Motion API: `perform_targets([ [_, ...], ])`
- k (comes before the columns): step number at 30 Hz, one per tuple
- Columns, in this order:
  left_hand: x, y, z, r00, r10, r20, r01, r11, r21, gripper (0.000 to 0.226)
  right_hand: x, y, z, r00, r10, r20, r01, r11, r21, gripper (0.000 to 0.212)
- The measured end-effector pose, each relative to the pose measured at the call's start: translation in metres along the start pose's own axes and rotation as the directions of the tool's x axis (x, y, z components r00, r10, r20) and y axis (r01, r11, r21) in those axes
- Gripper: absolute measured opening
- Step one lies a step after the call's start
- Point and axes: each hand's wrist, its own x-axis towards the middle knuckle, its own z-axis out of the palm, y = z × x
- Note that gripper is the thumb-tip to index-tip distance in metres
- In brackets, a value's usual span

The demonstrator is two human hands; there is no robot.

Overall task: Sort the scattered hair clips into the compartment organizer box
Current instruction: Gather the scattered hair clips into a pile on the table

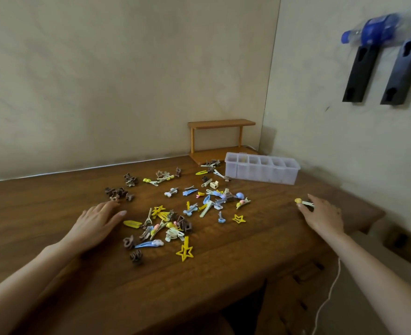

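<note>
Right hand point(321, 215) pinches yellow-tipped clip point(304, 202) in its fingers, low over bench point(223, 274), near organizer box point(262, 176). Left hand point(98, 222) lies flat, fingers straight, beside scattered clips point(187, 209). Release low inside one compartment, grouping like with like.
</note>
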Motion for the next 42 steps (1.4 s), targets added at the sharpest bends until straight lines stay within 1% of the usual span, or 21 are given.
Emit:
perform_targets([
  [4, -0.005, 0.001, 0.001, 1.0, -0.014, -0.026, 0.016, 0.998, 0.054, 0.052, 0.003, -0.023, 0.001, 0.988, -0.122, 0.091, 0.113, 0.989, 0.097, 0.054],
  [7, -0.006, 0.001, 0.0, 0.999, -0.035, -0.015, 0.036, 0.997, 0.072, 0.054, 0.003, -0.044, 0.008, 0.967, -0.217, 0.13, 0.202, 0.972, 0.125, 0.056],
  [11, -0.006, 0.001, 0.003, 0.999, -0.036, -0.021, 0.038, 0.997, 0.065, 0.055, -0.002, -0.083, 0.023, 0.946, -0.284, 0.157, 0.262, 0.954, 0.145, 0.058],
  [13, -0.007, 0.004, 0.004, 1.0, -0.017, -0.021, 0.018, 0.999, 0.044, 0.055, -0.007, -0.107, 0.029, 0.933, -0.318, 0.169, 0.292, 0.943, 0.16, 0.06],
  [17, -0.01, 0.013, 0.002, 0.999, 0.023, 0.035, -0.022, 0.999, -0.031, 0.055, -0.022, -0.155, 0.042, 0.903, -0.377, 0.206, 0.334, 0.918, 0.214, 0.061],
  [20, -0.011, 0.013, 0.002, 0.999, 0.019, 0.034, -0.017, 0.998, -0.062, 0.057, -0.034, -0.186, 0.051, 0.876, -0.417, 0.243, 0.358, 0.899, 0.252, 0.063],
  [23, -0.011, 0.012, 0.003, 0.999, 0.014, 0.041, -0.011, 0.996, -0.086, 0.057, -0.053, -0.214, 0.055, 0.834, -0.482, 0.269, 0.393, 0.861, 0.322, 0.059],
  [25, -0.011, 0.015, 0.002, 0.998, 0.024, 0.051, -0.017, 0.991, -0.131, 0.058, -0.066, -0.229, 0.056, 0.78, -0.546, 0.305, 0.411, 0.816, 0.407, 0.06],
  [26, -0.012, 0.017, 0.0, 0.997, 0.034, 0.072, -0.021, 0.985, -0.173, 0.063, -0.071, -0.235, 0.056, 0.744, -0.582, 0.328, 0.419, 0.789, 0.45, 0.062],
  [27, -0.013, 0.019, -0.004, 0.993, 0.045, 0.105, -0.023, 0.98, -0.2, 0.073, -0.075, -0.239, 0.055, 0.709, -0.616, 0.343, 0.425, 0.761, 0.49, 0.064],
  [29, -0.014, 0.018, -0.014, 0.982, 0.092, 0.167, -0.066, 0.985, -0.158, 0.11, -0.08, -0.243, 0.05, 0.661, -0.677, 0.324, 0.461, 0.707, 0.537, 0.066],
  [30, -0.016, 0.015, -0.021, 0.97, 0.106, 0.217, -0.079, 0.988, -0.13, 0.125, -0.083, -0.242, 0.044, 0.643, -0.703, 0.303, 0.494, 0.684, 0.536, 0.068],
  [31, -0.018, 0.012, -0.028, 0.955, 0.115, 0.274, -0.086, 0.99, -0.113, 0.133, -0.085, -0.238, 0.039, 0.623, -0.726, 0.292, 0.531, 0.666, 0.524, 0.072],
  [32, -0.022, 0.009, -0.035, 0.935, 0.125, 0.331, -0.093, 0.99, -0.11, 0.137, -0.088, -0.231, 0.032, 0.591, -0.75, 0.296, 0.569, 0.648, 0.506, 0.08],
  [35, -0.04, 0.006, -0.041, 0.879, 0.151, 0.452, -0.137, 0.989, -0.064, 0.145, -0.102, -0.206, 0.019, 0.477, -0.801, 0.362, 0.672, 0.598, 0.437, 0.114],
  [37, -0.049, 0.011, -0.03, 0.87, 0.168, 0.463, -0.185, 0.983, -0.008, 0.145, -0.117, -0.192, 0.016, 0.424, -0.817, 0.392, 0.745, 0.56, 0.361, 0.122],
  [39, -0.049, 0.022, -0.015, 0.886, 0.187, 0.425, -0.214, 0.977, 0.015, 0.144, -0.13, -0.186, 0.017, 0.405, -0.822, 0.4, 0.801, 0.53, 0.277, 0.121],
  [42, -0.037, 0.042, -0.005, 0.902, 0.196, 0.385, -0.197, 0.98, -0.038, 0.144, -0.135, -0.19, 0.022, 0.437, -0.826, 0.355, 0.836, 0.519, 0.178, 0.117],
])
